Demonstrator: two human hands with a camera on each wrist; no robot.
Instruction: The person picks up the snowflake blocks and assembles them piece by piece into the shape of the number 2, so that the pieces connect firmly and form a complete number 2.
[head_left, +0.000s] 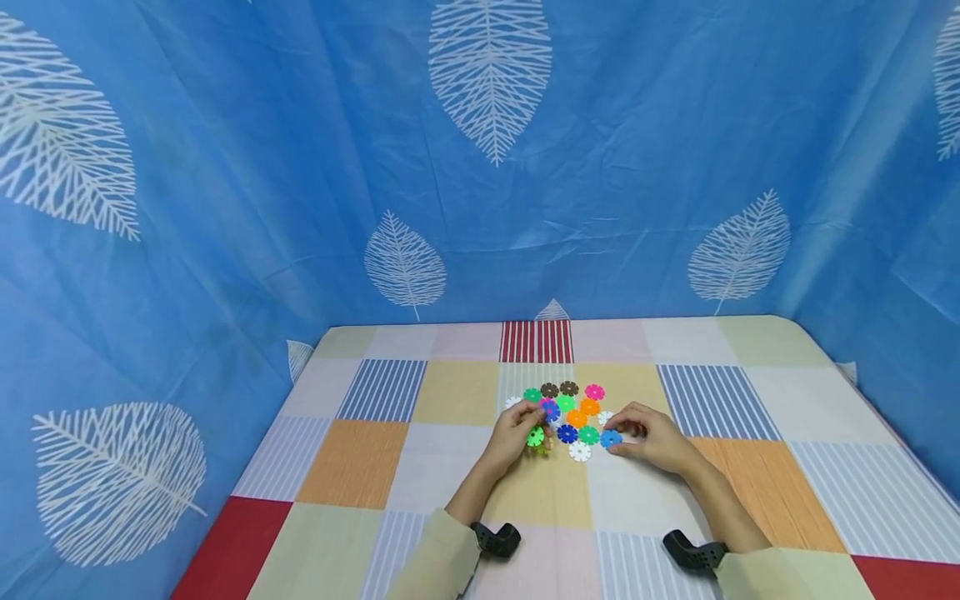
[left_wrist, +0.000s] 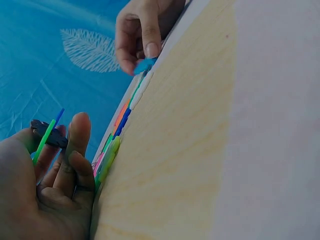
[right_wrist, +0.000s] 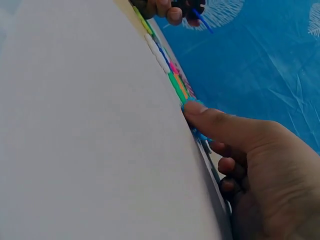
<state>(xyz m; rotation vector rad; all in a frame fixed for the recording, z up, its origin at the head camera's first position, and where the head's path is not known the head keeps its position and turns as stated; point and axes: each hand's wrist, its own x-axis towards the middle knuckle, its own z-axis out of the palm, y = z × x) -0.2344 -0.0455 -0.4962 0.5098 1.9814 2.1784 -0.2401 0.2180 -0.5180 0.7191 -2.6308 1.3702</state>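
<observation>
Between its thumb and fingers my left hand [head_left: 515, 433] holds a few slotted plastic discs joined together. In the left wrist view these show as a dark disc [left_wrist: 49, 134] crossed by a green disc [left_wrist: 44, 142] and a blue disc [left_wrist: 59, 117]. From the head, a blue disc [head_left: 551, 410] shows at the fingertips. At the right edge of the spread of discs, my right hand [head_left: 654, 437] pinches a light blue disc [head_left: 611, 439] close over the cloth. A green disc [head_left: 588, 435] and a white disc [head_left: 580, 451] lie beside it.
Several flat discs lie between and beyond the hands: orange [head_left: 577, 418], dark blue [head_left: 567, 433], brown [head_left: 569, 388] and pink [head_left: 595, 392]. A patchwork cloth [head_left: 450, 467] covers the table. Blue curtains [head_left: 600, 233] with white leaf prints stand behind and at both sides.
</observation>
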